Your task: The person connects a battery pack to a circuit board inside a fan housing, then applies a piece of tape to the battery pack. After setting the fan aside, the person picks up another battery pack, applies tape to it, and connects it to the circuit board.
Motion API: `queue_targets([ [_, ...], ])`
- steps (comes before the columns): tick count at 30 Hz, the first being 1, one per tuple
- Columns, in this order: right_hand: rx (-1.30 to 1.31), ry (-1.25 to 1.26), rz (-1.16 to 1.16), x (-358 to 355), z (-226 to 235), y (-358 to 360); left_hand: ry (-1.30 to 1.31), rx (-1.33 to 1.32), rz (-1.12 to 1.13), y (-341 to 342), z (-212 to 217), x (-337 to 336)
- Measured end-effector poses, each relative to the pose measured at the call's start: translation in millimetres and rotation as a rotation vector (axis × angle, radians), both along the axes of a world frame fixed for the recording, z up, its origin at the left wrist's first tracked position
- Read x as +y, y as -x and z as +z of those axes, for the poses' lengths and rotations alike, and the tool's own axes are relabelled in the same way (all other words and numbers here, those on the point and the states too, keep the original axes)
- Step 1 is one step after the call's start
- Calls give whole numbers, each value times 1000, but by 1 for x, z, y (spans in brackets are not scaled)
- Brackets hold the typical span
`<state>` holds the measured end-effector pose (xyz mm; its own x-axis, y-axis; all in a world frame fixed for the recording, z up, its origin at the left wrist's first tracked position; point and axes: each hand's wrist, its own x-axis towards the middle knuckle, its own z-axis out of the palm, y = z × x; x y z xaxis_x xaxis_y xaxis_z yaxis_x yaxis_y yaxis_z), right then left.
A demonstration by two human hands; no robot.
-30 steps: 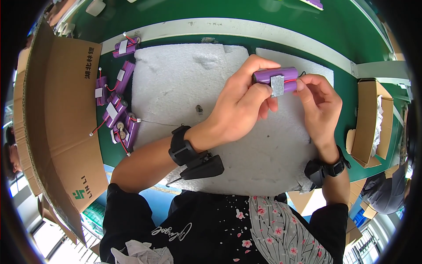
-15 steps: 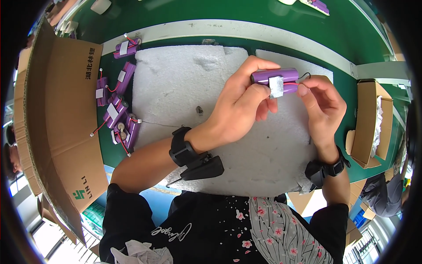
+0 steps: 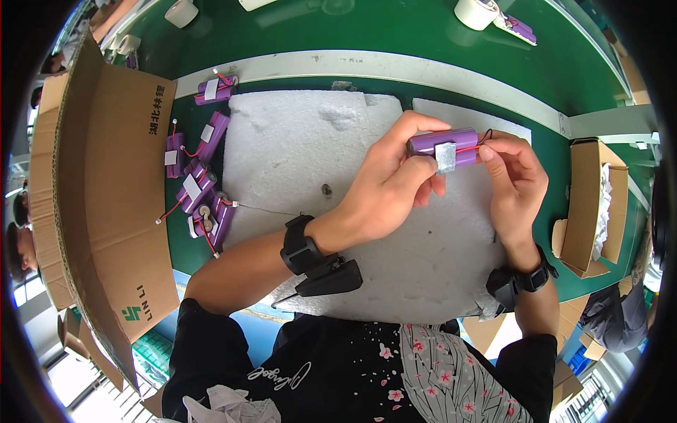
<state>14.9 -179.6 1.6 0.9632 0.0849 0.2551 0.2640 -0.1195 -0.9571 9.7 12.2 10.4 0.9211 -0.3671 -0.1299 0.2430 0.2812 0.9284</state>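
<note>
Over the foam board: my left hand grips a purple battery pack, right hand pinching its red wire. Carton left of board: dark print, green logo.

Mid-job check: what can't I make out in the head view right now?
Battery pack, underside: head view, hidden by the left hand and the angle.
Red wire, far end: head view, lost at the right hand; whether its fingers pinch it is unclear.
Small box, bottom: head view, covered by white paper.
White object: head view, cut off by the top edge.
</note>
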Motion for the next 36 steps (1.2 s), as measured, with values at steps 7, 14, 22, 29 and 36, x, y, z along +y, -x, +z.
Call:
queue_targets([
  [7,-36,-49,-5,-3,0,0,59,61,34,-1,2,1],
  [14,-20,-112,-86,-4,3,2,22,24,-22,-2,0,2],
  [22,84,-247,-68,-3,1,-3,31,-35,-90,-1,0,5],
  [29,88,-350,-87,-7,-2,-3,34,-78,-138,-1,0,3],
  [36,267,-506,-39,11,9,2,79,-80,-99,0,-6,3],
])
